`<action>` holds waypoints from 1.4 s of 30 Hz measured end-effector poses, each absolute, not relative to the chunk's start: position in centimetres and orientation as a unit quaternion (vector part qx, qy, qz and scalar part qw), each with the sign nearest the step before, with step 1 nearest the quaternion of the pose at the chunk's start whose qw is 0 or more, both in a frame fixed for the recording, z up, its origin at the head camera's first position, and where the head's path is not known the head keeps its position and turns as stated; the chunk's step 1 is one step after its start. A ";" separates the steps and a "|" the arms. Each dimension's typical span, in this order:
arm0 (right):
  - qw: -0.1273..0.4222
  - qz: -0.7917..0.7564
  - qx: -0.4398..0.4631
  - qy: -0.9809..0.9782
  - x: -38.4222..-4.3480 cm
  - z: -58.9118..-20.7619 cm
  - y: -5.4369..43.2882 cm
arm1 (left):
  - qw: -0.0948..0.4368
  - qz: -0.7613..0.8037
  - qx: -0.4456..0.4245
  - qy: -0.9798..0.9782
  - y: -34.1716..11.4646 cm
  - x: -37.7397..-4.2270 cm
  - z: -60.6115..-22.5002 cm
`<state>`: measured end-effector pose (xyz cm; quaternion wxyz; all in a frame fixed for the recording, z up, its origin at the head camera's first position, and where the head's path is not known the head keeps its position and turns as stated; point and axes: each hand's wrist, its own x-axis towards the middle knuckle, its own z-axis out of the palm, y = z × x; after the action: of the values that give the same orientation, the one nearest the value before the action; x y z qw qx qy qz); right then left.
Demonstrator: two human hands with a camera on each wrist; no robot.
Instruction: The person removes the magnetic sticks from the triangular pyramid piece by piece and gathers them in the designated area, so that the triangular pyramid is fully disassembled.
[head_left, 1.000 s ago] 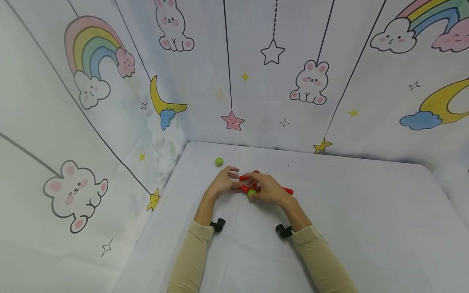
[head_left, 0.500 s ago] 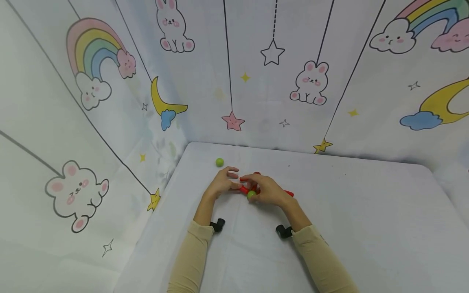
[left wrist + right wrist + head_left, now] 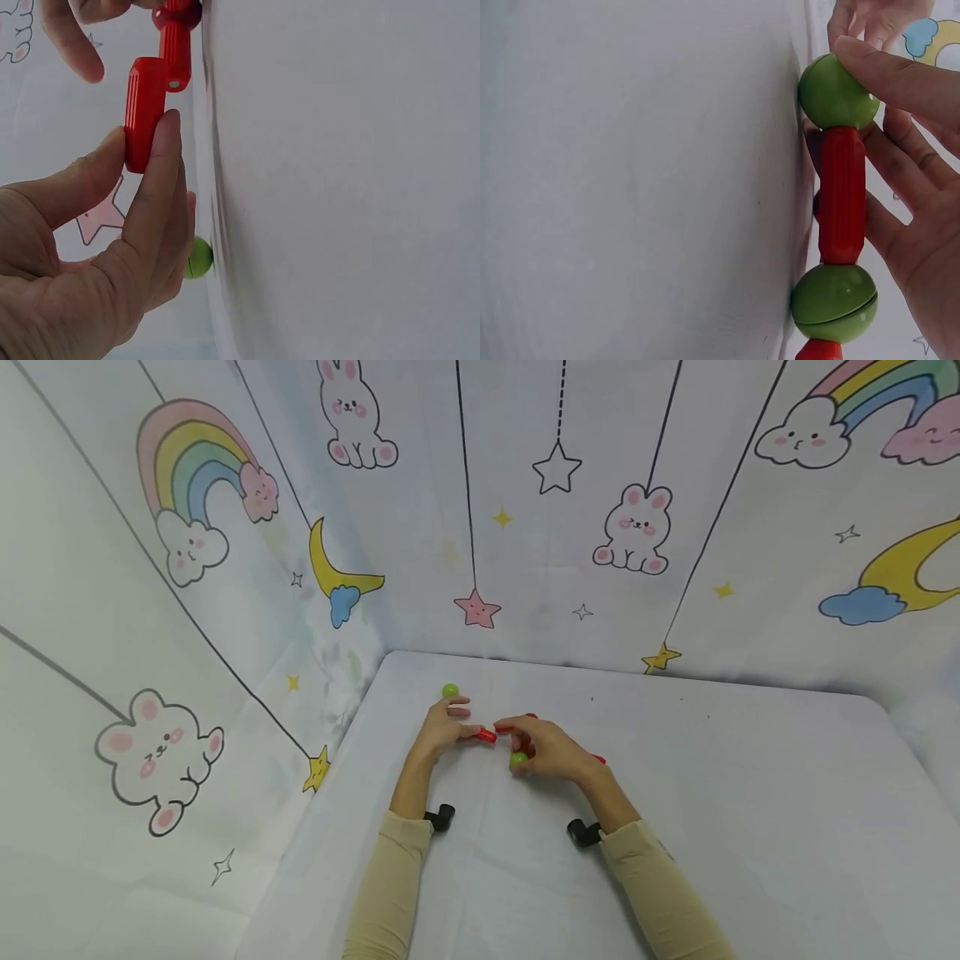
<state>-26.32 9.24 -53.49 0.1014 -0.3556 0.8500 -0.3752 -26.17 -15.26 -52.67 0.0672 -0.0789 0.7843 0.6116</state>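
My left hand (image 3: 442, 727) pinches a short red ribbed toy building rod (image 3: 145, 112) between thumb and fingers. In the left wrist view, that rod overlaps the end of another red rod (image 3: 176, 56), joined to a dark red ball (image 3: 180, 16); whether they touch I cannot tell. With thumb and fingers, my right hand (image 3: 553, 752) grips a green ball (image 3: 836, 91) at the end of a joined piece. From this ball a red rod (image 3: 842, 195) runs to a second green ball (image 3: 834, 304), with more red beyond. My right hand hides part of the piece in the head view.
A loose green ball (image 3: 450, 690) lies on the white table (image 3: 720, 827) just beyond my left hand. Fabric walls (image 3: 420, 510) printed with rabbits, stars and rainbows stand at the back and left. Both wrists wear small black cameras (image 3: 583, 833).
My left hand has moved left and slightly away from me, taking the red rod off from beside the joined piece. My right hand has stayed nearly still on the green ball.
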 end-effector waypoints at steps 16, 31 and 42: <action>0.104 -0.375 -0.355 0.850 -26.3 -53.1 9.2 | 0.032 0.603 -0.129 0.787 -18.1 -26.3 -52.3; 0.114 -0.382 -0.376 0.837 -26.3 -53.0 9.2 | -0.007 0.604 -0.170 0.778 -20.3 -28.0 -52.6; 0.111 -0.373 -0.378 0.840 -26.1 -52.8 9.2 | -0.008 0.575 -0.175 0.799 -21.1 -28.8 -52.9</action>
<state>-26.14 9.21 -52.85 0.1112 -0.3776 0.8402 -0.3729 -28.79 -21.12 -52.87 -0.0075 -0.1754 0.7994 0.5745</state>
